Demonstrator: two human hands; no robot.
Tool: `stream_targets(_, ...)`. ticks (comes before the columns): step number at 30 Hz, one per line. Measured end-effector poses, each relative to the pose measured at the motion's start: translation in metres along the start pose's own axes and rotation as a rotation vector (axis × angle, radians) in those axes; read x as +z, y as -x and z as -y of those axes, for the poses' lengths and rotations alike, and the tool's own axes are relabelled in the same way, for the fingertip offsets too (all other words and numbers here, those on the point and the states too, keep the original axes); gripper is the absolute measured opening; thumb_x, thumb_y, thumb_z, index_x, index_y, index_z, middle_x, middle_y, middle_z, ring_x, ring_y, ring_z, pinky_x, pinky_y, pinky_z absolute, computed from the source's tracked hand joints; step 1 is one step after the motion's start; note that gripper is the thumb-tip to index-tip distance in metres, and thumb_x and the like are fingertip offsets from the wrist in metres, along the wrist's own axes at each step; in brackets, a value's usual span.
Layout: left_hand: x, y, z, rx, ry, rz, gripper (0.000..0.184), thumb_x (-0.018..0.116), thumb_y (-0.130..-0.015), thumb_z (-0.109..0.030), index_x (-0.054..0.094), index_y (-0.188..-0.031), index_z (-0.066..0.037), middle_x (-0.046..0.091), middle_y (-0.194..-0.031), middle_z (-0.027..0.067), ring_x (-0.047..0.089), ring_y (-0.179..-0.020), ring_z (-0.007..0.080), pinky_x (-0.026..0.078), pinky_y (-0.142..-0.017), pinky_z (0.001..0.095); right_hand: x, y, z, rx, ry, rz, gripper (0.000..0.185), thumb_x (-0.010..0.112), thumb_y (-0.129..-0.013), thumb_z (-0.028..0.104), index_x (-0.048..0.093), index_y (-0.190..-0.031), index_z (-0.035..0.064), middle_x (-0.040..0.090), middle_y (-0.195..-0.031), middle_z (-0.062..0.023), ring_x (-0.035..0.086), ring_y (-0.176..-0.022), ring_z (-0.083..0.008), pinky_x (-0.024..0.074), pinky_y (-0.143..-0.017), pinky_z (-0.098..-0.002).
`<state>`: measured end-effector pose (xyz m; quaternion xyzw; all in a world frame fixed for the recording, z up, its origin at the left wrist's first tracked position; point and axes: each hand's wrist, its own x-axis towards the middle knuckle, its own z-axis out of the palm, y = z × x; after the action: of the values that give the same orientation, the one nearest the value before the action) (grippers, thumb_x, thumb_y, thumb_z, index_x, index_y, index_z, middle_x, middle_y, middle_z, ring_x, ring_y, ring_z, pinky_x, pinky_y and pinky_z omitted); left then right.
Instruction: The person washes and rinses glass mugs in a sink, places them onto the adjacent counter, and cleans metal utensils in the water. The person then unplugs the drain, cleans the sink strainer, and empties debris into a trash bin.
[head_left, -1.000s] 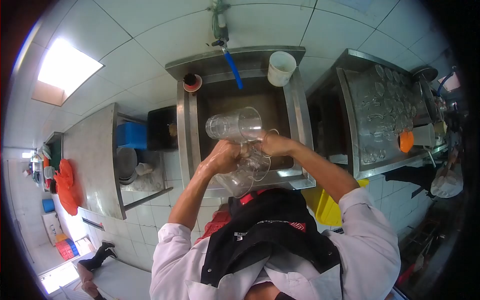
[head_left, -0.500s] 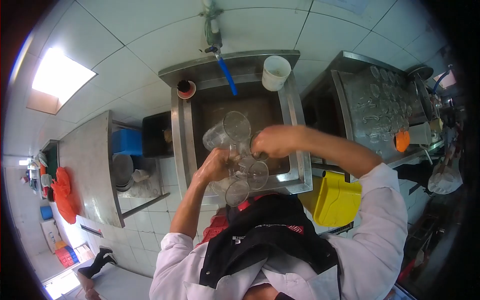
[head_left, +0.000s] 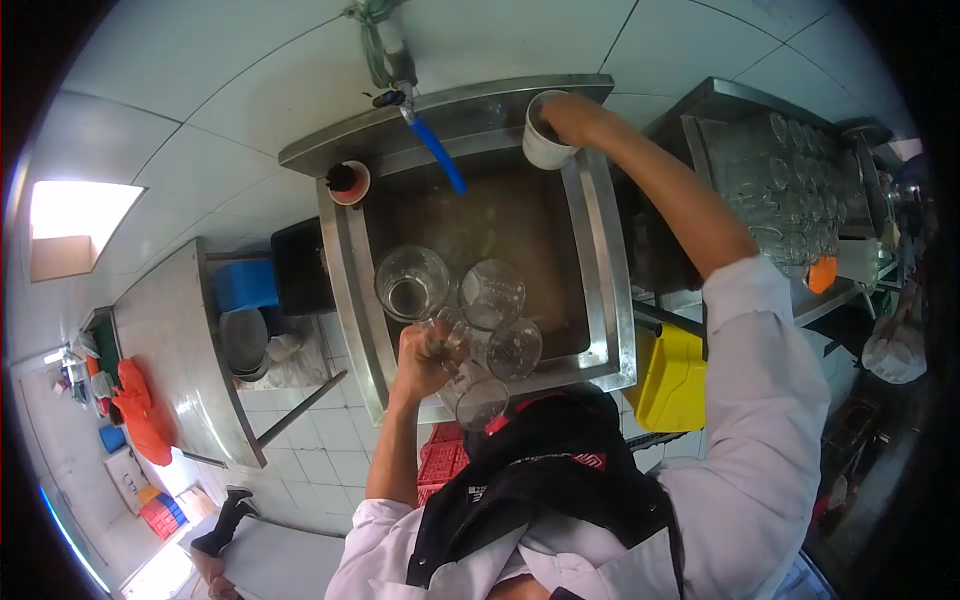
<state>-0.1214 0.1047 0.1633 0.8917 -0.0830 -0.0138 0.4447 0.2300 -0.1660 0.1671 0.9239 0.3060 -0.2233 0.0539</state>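
My left hand [head_left: 425, 358] is closed round the handles of several clear glass mugs [head_left: 412, 285], clustered over the front of a metal sink [head_left: 606, 270]. Their round mouths face different ways, one of them toward my body. At the sink's back right corner stands a white tub [head_left: 546, 147]. My right hand [head_left: 573, 118] reaches over its rim, and its fingers are hidden inside. Whether they hold anything there cannot be seen.
A tap with a blue hose [head_left: 438, 155] hangs over the sink's back edge. A red-and-black object [head_left: 348, 183] sits at the back left corner. Many glass mugs [head_left: 790, 190] stand on the right counter. A yellow bin [head_left: 668, 378] is below right; a steel table [head_left: 175, 350] is at left.
My right hand has left the mugs and moved up and right into the white tub. My left hand still holds the mugs, now spread a little apart and tilted differently.
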Motion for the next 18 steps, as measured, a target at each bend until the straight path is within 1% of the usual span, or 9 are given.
stream_targets(2,0.006,-0.002,0.009,-0.031,0.027,0.013,0.021,0.080,-0.073,-0.009,0.060,-0.072,-0.007,0.057,-0.066,0.0056,0.057,-0.058,0.0229,0.047,-0.057,0.0341,0.013,-0.030,-0.007,-0.046,-0.035,0.281,0.033,0.063,-0.088,0.014,0.070,-0.120,0.0119,0.066,-0.126,-0.0143,0.061,-0.119,-0.0317,0.0473,-0.099,-0.0444)
stream_targets(3,0.007,-0.005,0.009,-0.032,0.022,0.023,0.021,0.080,-0.073,-0.008,0.059,-0.072,-0.007,0.057,-0.066,0.0051,0.057,-0.058,0.0228,0.047,-0.056,0.0341,0.032,-0.053,-0.018,-0.036,-0.005,0.279,0.035,0.063,-0.088,0.016,0.069,-0.122,0.0130,0.064,-0.130,-0.0140,0.060,-0.122,-0.0305,0.0460,-0.101,-0.0448)
stream_targets(5,0.007,-0.013,0.007,-0.032,0.008,0.042,0.021,0.080,-0.073,-0.008,0.059,-0.072,-0.007,0.057,-0.065,0.0043,0.058,-0.058,0.0224,0.046,-0.056,0.0340,0.050,-0.075,-0.023,-0.021,0.056,0.341,0.035,0.064,-0.087,0.016,0.069,-0.122,0.0122,0.065,-0.128,-0.0137,0.060,-0.120,-0.0308,0.0470,-0.099,-0.0442)
stream_targets(8,0.012,-0.022,0.007,-0.061,0.125,-0.005,0.021,0.081,-0.072,-0.007,0.059,-0.072,-0.007,0.059,-0.066,0.0043,0.060,-0.058,0.0216,0.046,-0.055,0.0334,0.055,-0.087,-0.015,-0.004,0.184,0.453,0.035,0.065,-0.086,0.015,0.069,-0.121,0.0110,0.066,-0.127,-0.0132,0.062,-0.117,-0.0313,0.0484,-0.097,-0.0434)
stream_targets(11,0.019,-0.028,0.012,-0.010,0.091,-0.027,0.021,0.079,-0.072,-0.006,0.058,-0.072,-0.007,0.059,-0.065,0.0042,0.059,-0.057,0.0197,0.045,-0.054,0.0322,0.048,-0.087,-0.009,0.002,0.289,0.506,0.036,0.067,-0.085,0.014,0.069,-0.120,0.0099,0.067,-0.125,-0.0128,0.063,-0.114,-0.0317,0.0498,-0.094,-0.0427)
stream_targets(12,0.022,-0.028,0.014,-0.076,0.115,-0.006,0.019,0.078,-0.072,-0.005,0.059,-0.072,-0.006,0.059,-0.065,0.0055,0.059,-0.057,0.0205,0.046,-0.055,0.0323,0.041,-0.084,-0.008,-0.002,0.313,0.511,0.036,0.067,-0.084,0.014,0.069,-0.120,0.0095,0.067,-0.124,-0.0126,0.064,-0.113,-0.0318,0.0503,-0.093,-0.0424)
stream_targets(14,0.028,-0.024,0.022,-0.210,0.164,0.041,0.016,0.075,-0.072,-0.004,0.059,-0.073,-0.006,0.059,-0.066,0.0080,0.060,-0.058,0.0223,0.048,-0.058,0.0323,0.018,-0.064,-0.012,-0.034,0.252,0.348,0.036,0.068,-0.083,0.013,0.069,-0.119,0.0087,0.068,-0.123,-0.0123,0.064,-0.111,-0.0321,0.0512,-0.091,-0.0419)
stream_targets(16,0.032,-0.022,0.032,-0.213,0.204,0.050,0.017,0.074,-0.072,-0.002,0.058,-0.073,-0.005,0.059,-0.065,0.0061,0.059,-0.058,0.0175,0.047,-0.057,0.0307,-0.020,-0.019,-0.017,-0.101,0.057,0.020,0.030,0.067,-0.083,0.010,0.069,-0.112,0.0052,0.068,-0.117,-0.0157,0.066,-0.105,-0.0353,0.0524,-0.084,-0.0452)
stream_targets(18,0.031,-0.026,0.034,-0.233,0.287,0.051,0.017,0.073,-0.073,0.000,0.056,-0.074,-0.005,0.059,-0.065,0.0040,0.057,-0.059,0.0130,0.046,-0.057,0.0290,-0.048,0.028,-0.013,-0.053,-0.123,-0.255,0.025,0.067,-0.084,0.010,0.068,-0.109,0.0063,0.070,-0.109,-0.0156,0.065,-0.103,-0.0377,0.0514,-0.083,-0.0482)
